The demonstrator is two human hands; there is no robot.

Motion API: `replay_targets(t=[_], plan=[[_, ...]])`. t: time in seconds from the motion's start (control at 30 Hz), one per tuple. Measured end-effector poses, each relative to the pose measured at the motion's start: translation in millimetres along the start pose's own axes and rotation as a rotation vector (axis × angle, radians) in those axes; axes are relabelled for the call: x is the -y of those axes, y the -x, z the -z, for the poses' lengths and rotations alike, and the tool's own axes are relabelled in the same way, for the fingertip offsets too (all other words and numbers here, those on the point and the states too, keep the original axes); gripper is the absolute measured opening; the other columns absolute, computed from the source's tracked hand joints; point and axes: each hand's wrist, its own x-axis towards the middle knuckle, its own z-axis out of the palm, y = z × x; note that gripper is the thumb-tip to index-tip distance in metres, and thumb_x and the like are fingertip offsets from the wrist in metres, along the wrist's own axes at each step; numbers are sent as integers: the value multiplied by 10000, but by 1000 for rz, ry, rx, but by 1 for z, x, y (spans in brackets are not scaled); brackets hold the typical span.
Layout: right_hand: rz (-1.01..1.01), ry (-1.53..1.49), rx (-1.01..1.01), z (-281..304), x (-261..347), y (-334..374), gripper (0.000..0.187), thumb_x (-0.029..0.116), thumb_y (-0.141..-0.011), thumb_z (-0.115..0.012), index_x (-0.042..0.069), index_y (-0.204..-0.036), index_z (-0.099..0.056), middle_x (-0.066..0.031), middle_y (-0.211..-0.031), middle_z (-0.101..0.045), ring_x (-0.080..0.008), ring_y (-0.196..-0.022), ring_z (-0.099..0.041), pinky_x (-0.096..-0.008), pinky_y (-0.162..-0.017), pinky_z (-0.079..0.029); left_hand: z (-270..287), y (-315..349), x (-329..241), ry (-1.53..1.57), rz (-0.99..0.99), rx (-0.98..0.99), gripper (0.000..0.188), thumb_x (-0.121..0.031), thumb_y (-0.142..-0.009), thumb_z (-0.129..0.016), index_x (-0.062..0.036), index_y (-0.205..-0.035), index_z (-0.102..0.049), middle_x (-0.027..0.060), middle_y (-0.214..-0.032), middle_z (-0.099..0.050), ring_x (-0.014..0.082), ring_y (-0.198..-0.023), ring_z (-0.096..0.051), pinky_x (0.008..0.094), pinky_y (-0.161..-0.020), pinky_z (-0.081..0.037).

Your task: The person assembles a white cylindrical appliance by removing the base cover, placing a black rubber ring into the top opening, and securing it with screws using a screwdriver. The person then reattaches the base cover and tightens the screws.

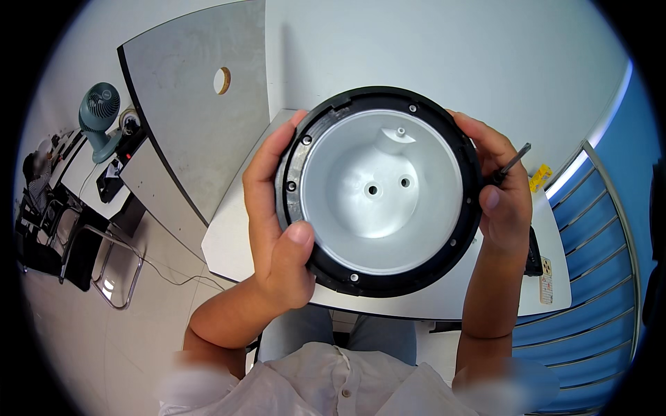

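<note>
Between my two hands is a round metal pot (347, 187) with a wide black rim. Its silver-grey inside faces me and shows two holes in the bottom and a small fitting on the far wall. Several small holes or screws dot the rim. My left hand (274, 222) grips the rim's left side, thumb on top. My right hand (503, 187) wraps the right side and also holds a screwdriver (515, 164), its dark handle mostly hidden and its metal tip pointing up and right. The pot is held up above a white table (236, 239).
On the table's right lie a pale remote control (547, 281), a black object (533, 256) and something yellow (540, 177). Metal railings (610, 229) line the right side. A grey panel (201, 97) with a round hole stands at left, beyond it a green fan (100, 114) and a chair (83, 256).
</note>
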Motion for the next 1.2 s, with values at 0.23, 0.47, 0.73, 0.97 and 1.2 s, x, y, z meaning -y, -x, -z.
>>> replay_targets(t=[0.23, 0.47, 0.73, 0.97, 1.2], plan=[[-26, 9, -19, 1, 1, -3, 624, 351, -741, -626, 5, -1250, -525, -44, -1006, -577, -6, -515, -332, -166, -462, -270, -1, -7, 2, -25, -28, 0, 664, -349, -888, -392, 65, -1372, -207, 223, -1408, -297, 289, -1294, -340, 381, -1072, -255], [-91, 33, -81, 3, 2, -13, 604, 311, -719, -608, 21, -1244, -536, -17, -898, -586, -12, -516, -356, -174, -467, -279, -3, -19, 4, -11, 25, -28, 637, -255, -835, -400, 59, -1365, -238, 207, -1367, -348, 265, -1264, -363, 366, -1064, -256], [-161, 139, -139, 16, -16, -41, 517, 298, -753, -530, 74, -1216, -573, -8, -864, -590, -47, -526, -390, -190, -466, -313, -9, -53, 13, 15, 103, -16, 573, -144, -837, -379, 38, -1364, -248, 189, -1311, -395, 248, -1229, -376, 349, -1057, -254], [-270, 52, -101, 33, -43, -74, 466, 294, -830, -486, 63, -1229, -553, 43, -612, -460, -49, -477, -369, -196, -438, -300, -4, -95, 49, -66, 204, -8, 543, -270, -880, -402, -5, -1346, -318, 164, -1321, -412, 238, -1224, -382, 323, -1047, -251], [-323, 61, -138, 35, -53, -83, 465, 300, -823, -496, 67, -1220, -557, 40, -596, -457, -53, -461, -369, -198, -421, -288, -10, -108, 71, -20, 223, -46, 547, -286, -880, -408, -3, -1338, -312, 170, -1325, -406, 232, -1193, -405, 317, -1031, -267]])
